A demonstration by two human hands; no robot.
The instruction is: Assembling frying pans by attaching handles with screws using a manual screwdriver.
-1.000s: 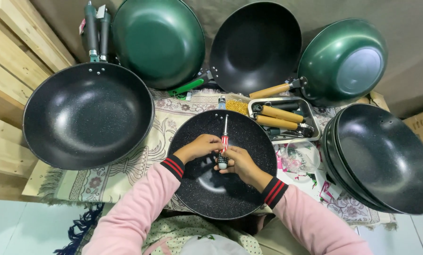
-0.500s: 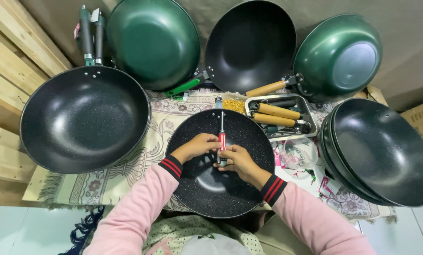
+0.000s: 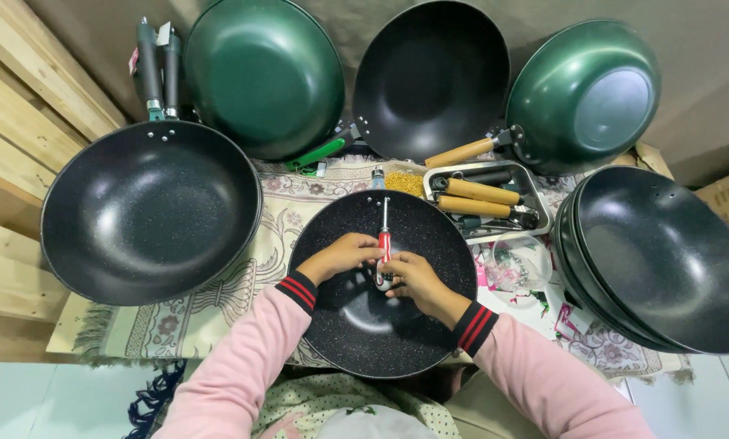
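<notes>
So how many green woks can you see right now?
2: one green wok leaning at the back left, another green wok tipped at the back right. The stacked black pans could hide more.

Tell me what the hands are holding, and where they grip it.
Both hands, left and right, hold a screwdriver by its red-and-white handle, inside the black pan.

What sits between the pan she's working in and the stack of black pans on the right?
In the head view, a crumpled clear plastic bag lies between the centre pan and the stack of black pans.
</notes>
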